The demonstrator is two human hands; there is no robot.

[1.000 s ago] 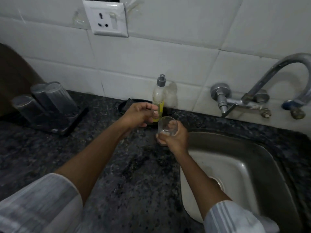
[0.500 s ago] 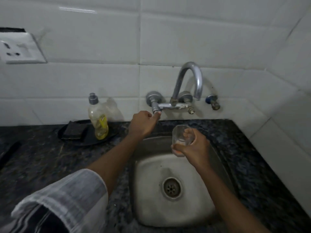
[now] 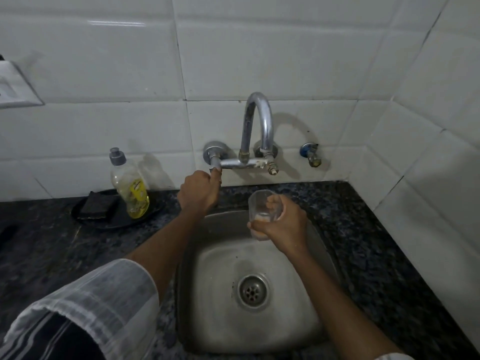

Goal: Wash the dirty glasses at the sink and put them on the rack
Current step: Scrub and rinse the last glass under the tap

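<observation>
White tiles line the wall and corner behind a dark speckled granite counter (image 3: 65,245), and a steel sink (image 3: 298,320) is sunk into it with the drain (image 3: 252,289) in plain sight. On the left of the counter sits a black dish (image 3: 85,222) carrying a dark scrub pad (image 3: 97,207) and a clear soap bottle (image 3: 128,184) with a grey cap and yellow label, standing upright at the wall. A white socket plate (image 3: 13,89) peeks in at the far left edge. Up on the wall, the chrome tap (image 3: 255,126) arches over the basin, with a small blue-handled valve (image 3: 310,154) to its right. No water visibly runs from the spout.

Now the hands: the left hand (image 3: 198,193) reaches up over the sink's back rim, fingers curled tight around the tap's left handle (image 3: 215,168), which is mostly hidden under them. The right hand (image 3: 281,224) grips the glass (image 3: 263,206) from the side and below, fingers wrapped round its lower half. That glass is upright, mouth up, held over the back of the basin just below the spout, a bit of cloudy residue at its bottom. Both white sleeves are pushed up the forearms.
</observation>
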